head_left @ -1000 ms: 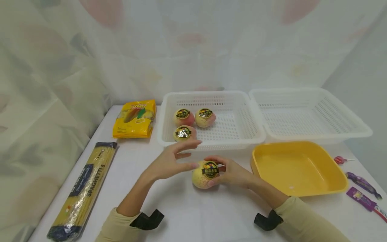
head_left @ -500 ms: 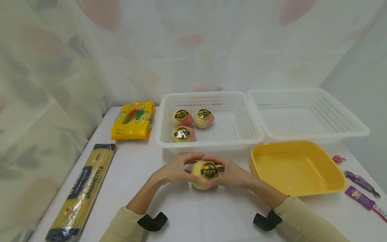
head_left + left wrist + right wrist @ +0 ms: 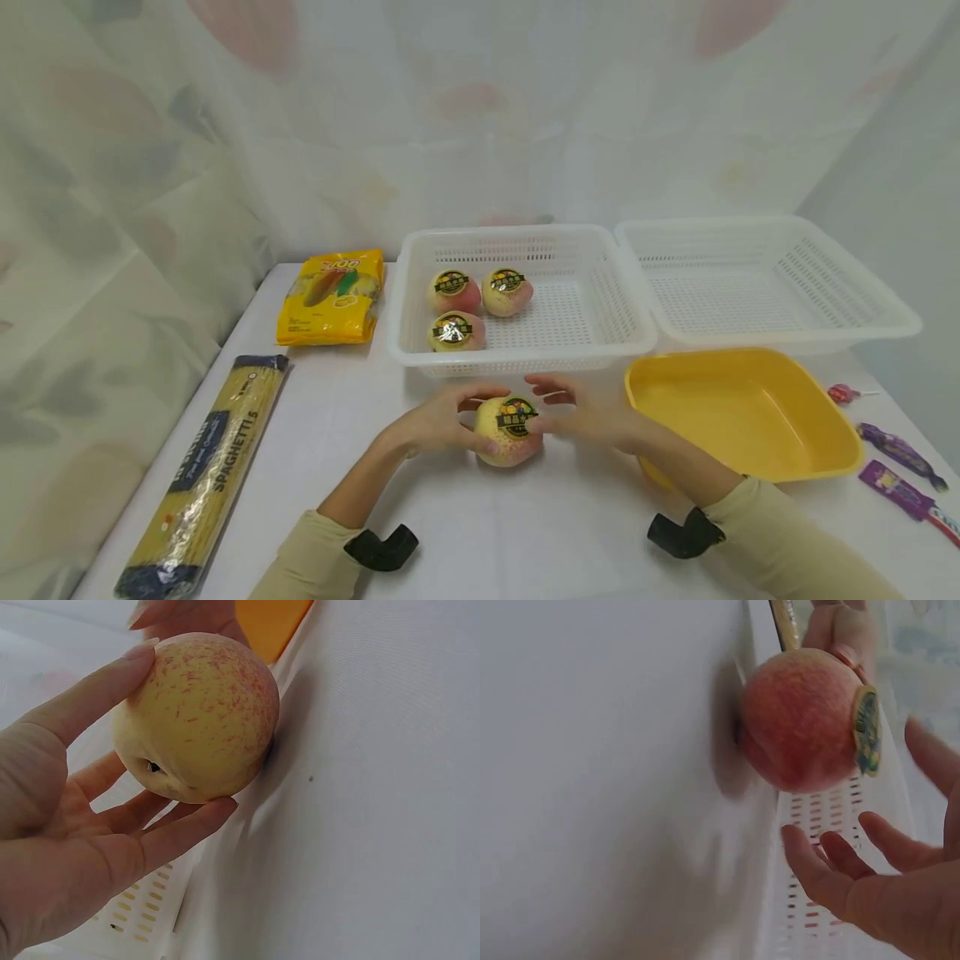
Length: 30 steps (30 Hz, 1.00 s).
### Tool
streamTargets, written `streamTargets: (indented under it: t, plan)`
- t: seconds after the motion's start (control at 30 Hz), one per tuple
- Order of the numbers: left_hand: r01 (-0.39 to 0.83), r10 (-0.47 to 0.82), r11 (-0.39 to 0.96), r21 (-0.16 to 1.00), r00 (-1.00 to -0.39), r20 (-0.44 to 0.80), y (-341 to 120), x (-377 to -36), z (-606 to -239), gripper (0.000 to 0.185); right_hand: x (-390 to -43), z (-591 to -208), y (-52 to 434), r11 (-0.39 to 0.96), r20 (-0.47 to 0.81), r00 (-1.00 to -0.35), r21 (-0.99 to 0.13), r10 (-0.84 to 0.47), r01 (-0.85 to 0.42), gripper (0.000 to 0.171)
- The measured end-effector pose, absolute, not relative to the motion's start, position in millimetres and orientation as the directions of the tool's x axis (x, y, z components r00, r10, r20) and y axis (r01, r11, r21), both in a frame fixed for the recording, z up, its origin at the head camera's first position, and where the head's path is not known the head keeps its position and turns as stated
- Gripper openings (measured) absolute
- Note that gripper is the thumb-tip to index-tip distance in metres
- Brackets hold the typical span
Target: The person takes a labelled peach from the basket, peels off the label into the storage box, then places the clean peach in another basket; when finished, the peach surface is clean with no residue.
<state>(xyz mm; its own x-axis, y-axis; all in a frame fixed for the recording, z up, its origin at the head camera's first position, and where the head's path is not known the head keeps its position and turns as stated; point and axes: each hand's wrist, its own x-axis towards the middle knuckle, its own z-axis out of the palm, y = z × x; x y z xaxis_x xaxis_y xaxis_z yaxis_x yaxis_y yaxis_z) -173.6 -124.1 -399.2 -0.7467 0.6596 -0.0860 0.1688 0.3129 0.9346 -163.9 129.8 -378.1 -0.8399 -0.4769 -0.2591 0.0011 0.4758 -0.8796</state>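
Note:
A yellow-and-pink peach (image 3: 501, 450) with a dark round sticker is near the middle of the white table. My left hand (image 3: 444, 418) grips it from the left, thumb on the near side and fingers behind, as the left wrist view shows on the peach (image 3: 206, 712). To its right, my right hand (image 3: 588, 415) is spread and apart from the fruit; the right wrist view shows a gap between these fingers (image 3: 817, 874) and the peach (image 3: 802, 720). Three more stickered peaches (image 3: 507, 293) sit in the left part of a white basket (image 3: 525, 360) behind.
Another white basket (image 3: 787, 337) stands at the back right, with a yellow tray (image 3: 742, 417) before it. A lollipop (image 3: 843, 394) and purple-wrapped sweets (image 3: 896, 490) lie at the right edge. On the left are a yellow mango packet (image 3: 330, 300) and a spaghetti pack (image 3: 210, 475).
My left hand has come in from the upper left and taken hold of the peach. My right hand, which held it, has let go and drawn back to the right.

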Motion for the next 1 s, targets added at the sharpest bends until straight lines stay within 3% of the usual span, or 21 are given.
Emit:
streamTargets:
  t: [0.17, 0.33, 0.63, 1.0]
  plan:
    - [0.142, 0.650, 0.319, 0.937, -0.753, -0.107, -124.0, -173.5, -399.2, 0.068, -174.6, -368.3, 135.4, 0.322, -0.328, -0.826, -0.928, -0.458, 0.189, 0.044]
    - [0.122, 0.645, 0.317, 0.941, -0.755, -0.119, -123.7, -173.6, -399.1, 0.068, -179.4, -365.4, 131.9, 0.339, -0.464, -0.732, -0.882, -0.499, 0.328, 0.041]
    - [0.142, 0.662, 0.301, 0.943, -0.742, -0.100, -122.5, -174.2, -400.7, 0.066, -181.4, -366.1, 120.4, 0.330, -0.437, -0.737, -0.895, -0.516, 0.300, 0.023]
    - [0.116, 0.650, 0.310, 0.944, -0.750, -0.122, -122.0, -174.0, -400.7, 0.066, -188.7, -351.5, 144.4, 0.267, -0.391, -0.792, -0.918, -0.469, 0.295, 0.024]
